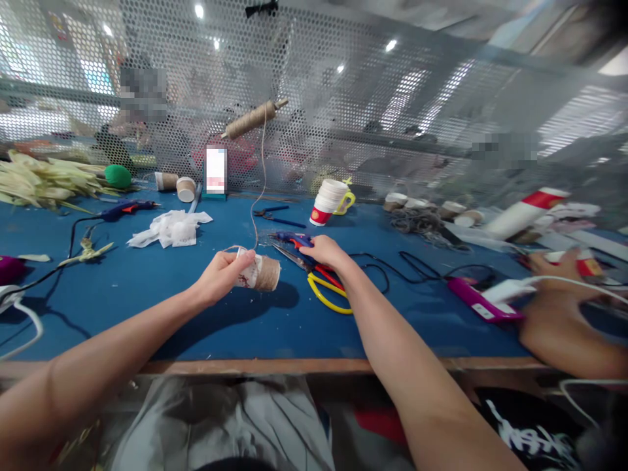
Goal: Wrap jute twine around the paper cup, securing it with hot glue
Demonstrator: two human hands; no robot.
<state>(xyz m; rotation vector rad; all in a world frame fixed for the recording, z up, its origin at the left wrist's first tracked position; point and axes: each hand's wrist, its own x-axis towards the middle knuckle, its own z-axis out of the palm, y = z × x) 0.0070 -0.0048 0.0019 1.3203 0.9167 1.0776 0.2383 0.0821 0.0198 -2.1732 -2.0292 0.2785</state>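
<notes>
My left hand [226,275] is closed around a small paper cup [267,273] lying on its side above the table. Twine covers the lower part of the cup, and a patterned band shows near my thumb. A strand of twine [263,157] runs from the cup up to a twine spool [250,121] hung on the mesh. My right hand [328,252] is closed on a blue glue gun [293,239], its nozzle pointing left. Under that wrist lie scissors [324,294] with yellow handles and a red-handled tool [330,276], partly hidden by my forearm.
Stacked paper cups [328,199] stand behind my right hand. White tissue [171,229], another glue gun [128,209] and corn husks [44,176] lie left. A purple power strip [483,301] with cables lies right, near another person's arm [574,327]. Perforated mesh [343,131] borders the back.
</notes>
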